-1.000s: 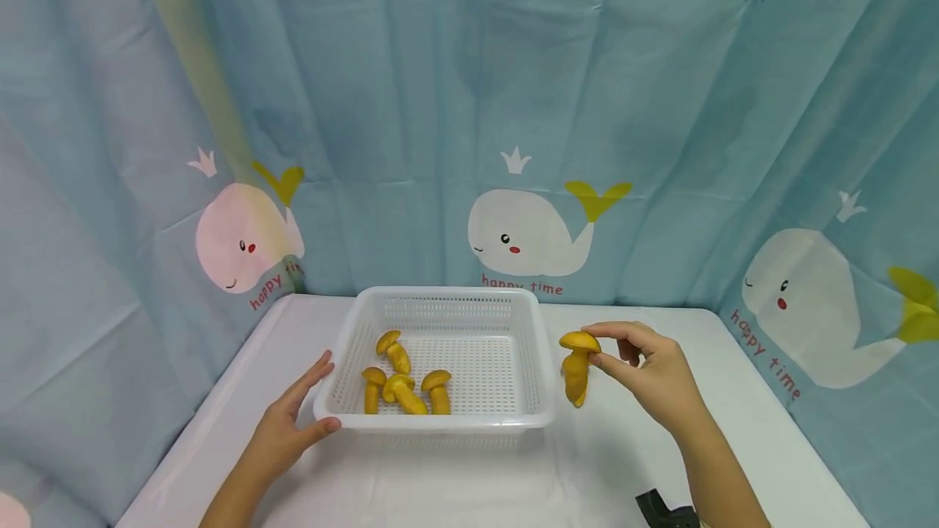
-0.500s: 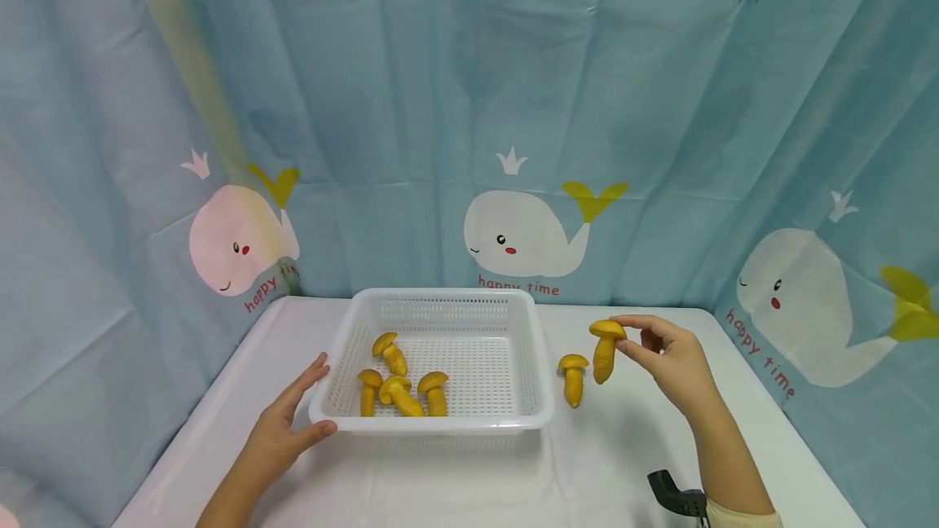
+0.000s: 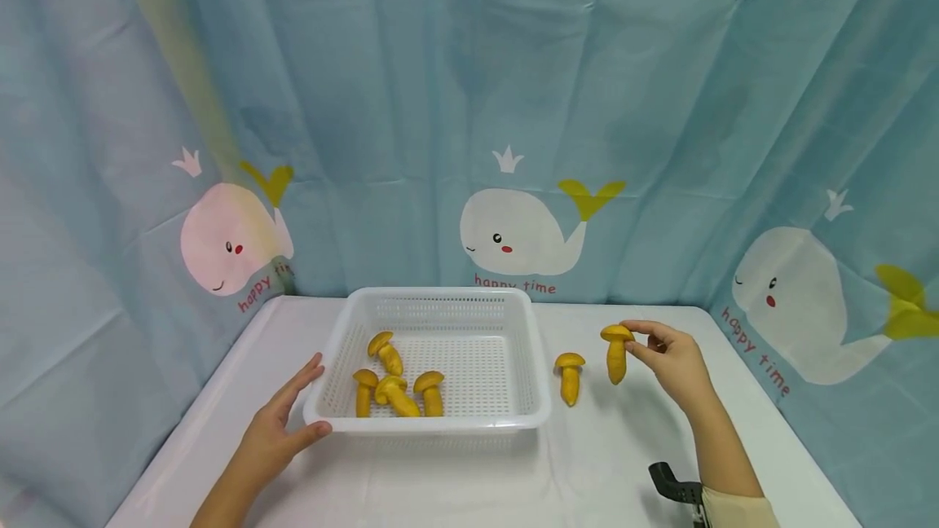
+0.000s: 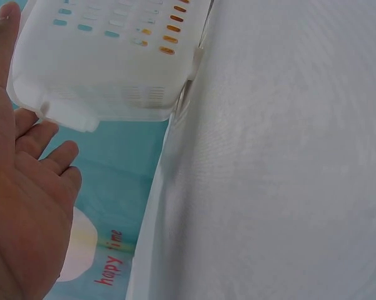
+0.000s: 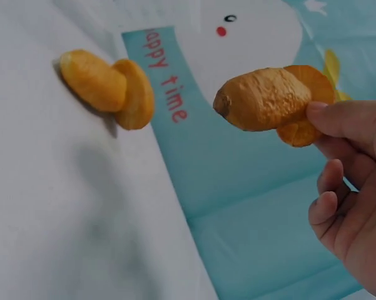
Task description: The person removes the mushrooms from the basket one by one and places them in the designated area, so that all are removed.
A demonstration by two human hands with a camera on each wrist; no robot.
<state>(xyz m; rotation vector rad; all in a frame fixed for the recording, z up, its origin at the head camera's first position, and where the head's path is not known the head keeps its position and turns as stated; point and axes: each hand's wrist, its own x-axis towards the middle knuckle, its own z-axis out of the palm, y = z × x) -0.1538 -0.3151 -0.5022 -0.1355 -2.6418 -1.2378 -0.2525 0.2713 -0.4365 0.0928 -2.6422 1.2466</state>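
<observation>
A yellow mushroom [image 3: 616,361] hangs upright, cap up, pinched near its cap between the thumb and fingers of my right hand [image 3: 673,361]. In the right wrist view the held mushroom [image 5: 263,100] shows a wrinkled stem, with my thumb pressing where stem and cap meet. A second mushroom [image 3: 569,380] lies on the white table just left of it. My left hand [image 3: 267,434] rests along the left side of a white plastic basket [image 3: 433,425], thumb at its front corner. The left wrist view shows my relaxed fingers [image 4: 62,156] beside the basket's wall [image 4: 100,69].
Several yellow mushrooms, one at the front [image 3: 399,399], lie in the left half of the basket. Behind the white table [image 3: 469,487] hangs a blue whale-print curtain [image 3: 411,121]. A black strap-mounted piece [image 3: 675,486] sits at my right wrist.
My right hand has moved right with its mushroom, separating it from the mushroom on the table that it overlapped before. My left hand keeps its place at the basket.
</observation>
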